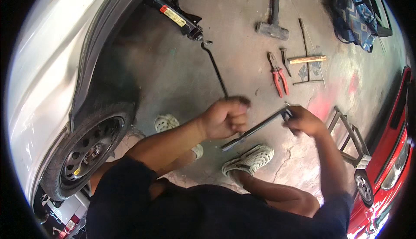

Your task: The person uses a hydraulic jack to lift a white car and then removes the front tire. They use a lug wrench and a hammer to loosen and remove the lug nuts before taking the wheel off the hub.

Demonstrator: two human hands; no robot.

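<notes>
My left hand [226, 118] is closed in a fist at the near end of a thin black crank rod [214, 67]. The rod's far, hooked end meets the eye of a black scissor jack [175, 18] lying on the floor. In my right hand [304, 121] is one end of a dark bent wheel wrench [265, 123]. Its long shaft slants down to the left and passes just below my left fist, ending in a flattened tip. Whether the shaft touches the left hand or the rod is hidden.
A car wheel [93, 150] on a white car [47, 52] stands at left. On the floor lie a sledgehammer [273, 30], red-handled pliers [278, 76], a hammer [307, 59] and a T-shaped rod [306, 44]. At right are a metal frame [352, 140], red car [392, 152] and bag [355, 20].
</notes>
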